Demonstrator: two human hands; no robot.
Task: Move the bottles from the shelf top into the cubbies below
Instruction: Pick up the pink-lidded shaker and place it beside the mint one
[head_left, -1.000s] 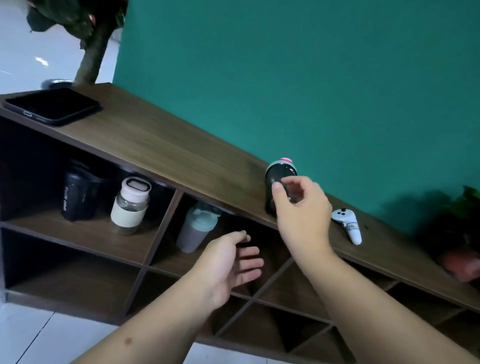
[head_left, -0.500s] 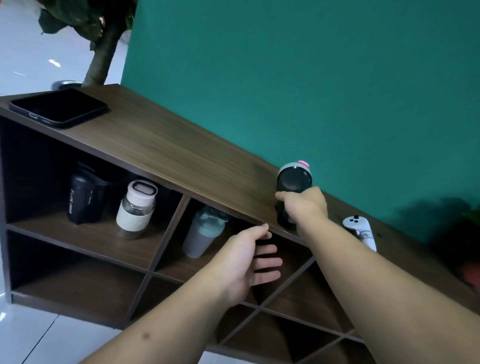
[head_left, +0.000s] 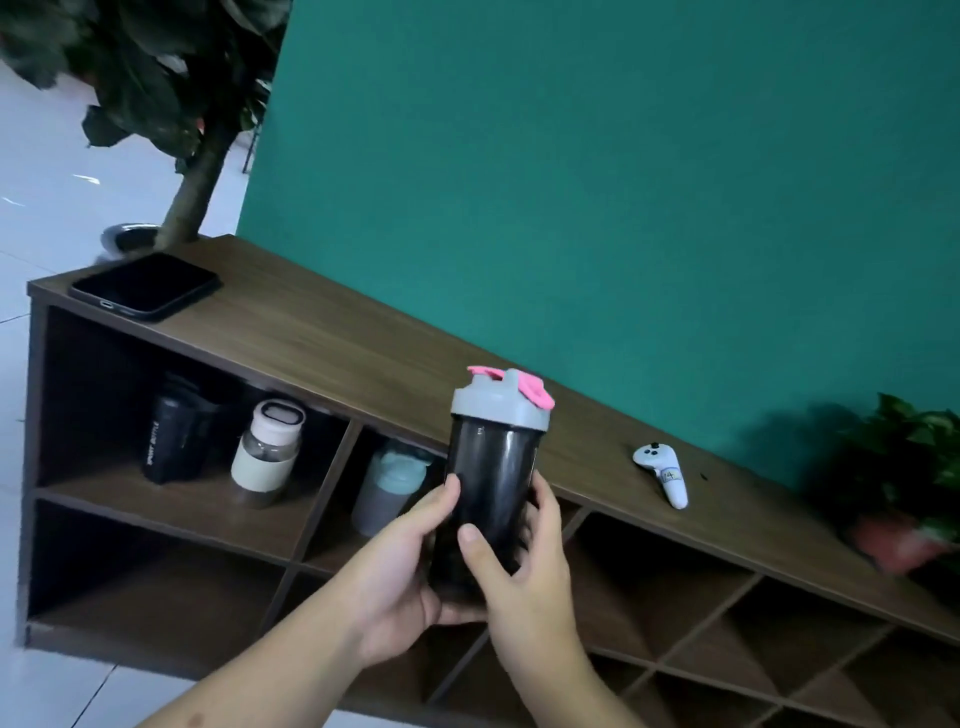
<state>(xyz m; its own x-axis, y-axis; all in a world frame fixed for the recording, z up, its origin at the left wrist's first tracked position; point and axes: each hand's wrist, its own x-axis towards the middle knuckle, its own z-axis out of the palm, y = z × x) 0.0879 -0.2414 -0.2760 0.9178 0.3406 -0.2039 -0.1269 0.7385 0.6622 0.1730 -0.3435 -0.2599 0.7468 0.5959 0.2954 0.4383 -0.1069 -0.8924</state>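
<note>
A black shaker bottle (head_left: 491, 467) with a grey lid and pink cap is upright in the air, in front of the wooden shelf's top edge (head_left: 332, 358). My left hand (head_left: 402, 571) cups its lower left side and base. My right hand (head_left: 524, 577) grips its lower right side, thumb across the front. In the upper left cubby stand a black sport bottle (head_left: 169, 436) and a white-and-clear bottle (head_left: 267, 452). A grey bottle with a teal lid (head_left: 389, 488) stands in the cubby to their right, partly hidden by my left hand.
A black phone (head_left: 145, 283) lies on the shelf top's left end. A white controller (head_left: 665, 473) lies on the top to the right. A potted plant (head_left: 904, 483) stands at the far right. Lower cubbies (head_left: 156, 577) hold nothing visible. A green wall runs behind.
My right hand has lifted the black shaker off the shelf top and brought it forward. My left hand rose from in front of the cubbies and took hold of the shaker's base.
</note>
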